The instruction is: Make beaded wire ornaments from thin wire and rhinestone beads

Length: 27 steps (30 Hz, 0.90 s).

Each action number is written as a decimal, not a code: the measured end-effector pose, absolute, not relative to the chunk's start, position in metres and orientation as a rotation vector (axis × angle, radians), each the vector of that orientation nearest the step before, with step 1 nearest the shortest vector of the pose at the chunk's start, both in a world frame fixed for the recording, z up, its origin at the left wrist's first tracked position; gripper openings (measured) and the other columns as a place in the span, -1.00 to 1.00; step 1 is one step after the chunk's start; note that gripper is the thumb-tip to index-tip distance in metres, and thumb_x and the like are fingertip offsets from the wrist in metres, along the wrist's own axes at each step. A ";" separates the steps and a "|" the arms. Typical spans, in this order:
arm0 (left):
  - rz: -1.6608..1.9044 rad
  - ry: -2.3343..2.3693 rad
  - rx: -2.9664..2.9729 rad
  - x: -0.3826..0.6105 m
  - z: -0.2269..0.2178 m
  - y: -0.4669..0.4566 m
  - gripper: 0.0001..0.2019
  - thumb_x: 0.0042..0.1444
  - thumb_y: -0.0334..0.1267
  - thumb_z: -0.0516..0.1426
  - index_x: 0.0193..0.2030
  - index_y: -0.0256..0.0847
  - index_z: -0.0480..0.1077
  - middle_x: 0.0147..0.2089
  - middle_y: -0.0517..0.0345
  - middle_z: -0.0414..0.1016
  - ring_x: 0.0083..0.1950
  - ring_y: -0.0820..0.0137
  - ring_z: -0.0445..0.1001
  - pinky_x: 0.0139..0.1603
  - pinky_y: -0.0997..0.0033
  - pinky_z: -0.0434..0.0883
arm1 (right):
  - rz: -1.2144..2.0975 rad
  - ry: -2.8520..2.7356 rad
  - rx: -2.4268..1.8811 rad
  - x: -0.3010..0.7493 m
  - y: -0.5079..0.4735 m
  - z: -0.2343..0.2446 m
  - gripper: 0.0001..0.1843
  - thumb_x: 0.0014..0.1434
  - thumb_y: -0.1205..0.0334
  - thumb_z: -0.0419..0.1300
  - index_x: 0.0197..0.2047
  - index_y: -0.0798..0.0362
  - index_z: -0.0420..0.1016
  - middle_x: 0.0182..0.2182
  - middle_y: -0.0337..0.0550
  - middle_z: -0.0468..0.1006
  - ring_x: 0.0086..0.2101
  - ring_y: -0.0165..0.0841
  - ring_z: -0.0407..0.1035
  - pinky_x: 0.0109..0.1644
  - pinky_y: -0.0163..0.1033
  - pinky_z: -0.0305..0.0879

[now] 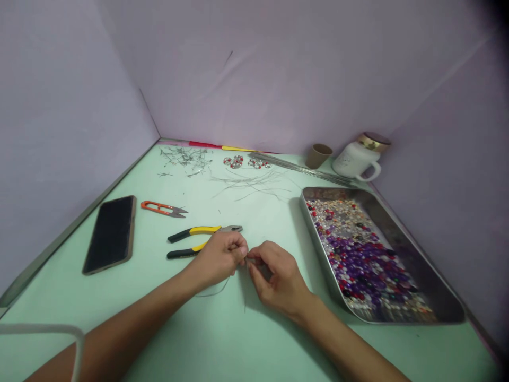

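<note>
both hands pinched on a fine wire at the middle of the table

the left hand (220,258) and the right hand (278,278) meet fingertip to fingertip over the pale green table (159,329). each hand is curled in, thumb and forefinger nipped tight on a thin silver wire (249,260) held between them, just above the tabletop. the piece is too fine to tell its shape. a loose strand trails on the table below the left wrist; whether it joins the held piece cannot be told.

just behind the left hand lie yellow-and-black-handled steel pliers (202,230), their lower handle partly hidden by the knuckles. farther left are orange-handled thread snips (161,208) and, beside them, a black smartphone (110,234) lying face up.

to the right of the right hand, near but apart, sits a rectangular steel tray (401,236) holding a heap of purple, red and pearl-white beads (358,260). behind the tray stand a white lidded mug (358,157) and a brown cardboard tube (318,155). a bundle of long straight wires (302,168) lies along the back, with two small red-and-silver beaded pieces (234,161) and a scatter of clipped wire scraps (186,157) to its left.
</note>
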<state>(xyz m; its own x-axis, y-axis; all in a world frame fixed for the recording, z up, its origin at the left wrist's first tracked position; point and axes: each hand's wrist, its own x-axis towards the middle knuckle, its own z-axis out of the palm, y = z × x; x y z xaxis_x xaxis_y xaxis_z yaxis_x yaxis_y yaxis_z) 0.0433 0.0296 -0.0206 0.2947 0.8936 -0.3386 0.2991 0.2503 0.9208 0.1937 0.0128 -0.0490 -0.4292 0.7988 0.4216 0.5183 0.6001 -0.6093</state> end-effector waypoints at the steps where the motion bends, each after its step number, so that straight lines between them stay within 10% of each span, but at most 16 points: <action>1: 0.596 1.251 1.306 0.043 -0.020 0.030 -0.88 -0.04 -0.29 0.02 -0.55 -0.23 0.24 -0.74 0.35 0.18 -0.72 0.58 0.11 -0.68 0.59 0.08 | 0.517 -2.132 -1.036 0.194 0.013 -0.050 -0.90 0.03 0.37 0.01 -0.40 0.10 0.33 -0.54 -0.19 0.31 -0.48 -0.39 0.20 -0.44 -0.32 0.14; 16: 0.617 1.317 1.297 0.044 -0.027 0.025 -0.87 -0.01 -0.25 -0.03 -0.52 -0.21 0.21 -0.62 0.28 0.32 -0.77 0.61 0.12 -0.74 0.57 0.09 | 0.532 -2.008 -1.174 0.192 0.005 -0.050 -0.74 0.03 0.44 0.04 -0.19 0.09 0.38 -0.39 -0.17 0.51 -0.53 -0.46 0.32 -0.47 -0.39 0.24; 27: 0.604 1.242 1.293 0.044 -0.030 0.026 -0.89 -0.02 -0.29 0.00 -0.51 -0.24 0.22 -0.65 0.32 0.27 -0.72 0.63 0.11 -0.70 0.60 0.07 | 0.690 -2.086 -1.101 0.197 0.009 -0.055 -0.89 0.02 0.37 0.04 -0.35 0.12 0.36 -0.57 -0.25 0.27 -0.56 -0.46 0.16 -0.50 -0.34 0.08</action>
<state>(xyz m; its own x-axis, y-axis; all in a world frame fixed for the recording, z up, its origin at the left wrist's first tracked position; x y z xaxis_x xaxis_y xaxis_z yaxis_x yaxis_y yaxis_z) 0.0442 0.0263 -0.0297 0.2985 0.8934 -0.3359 0.2875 0.2514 0.9242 0.1966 0.0093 -0.0545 -0.4187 0.8525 0.3129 0.4976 0.5035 -0.7063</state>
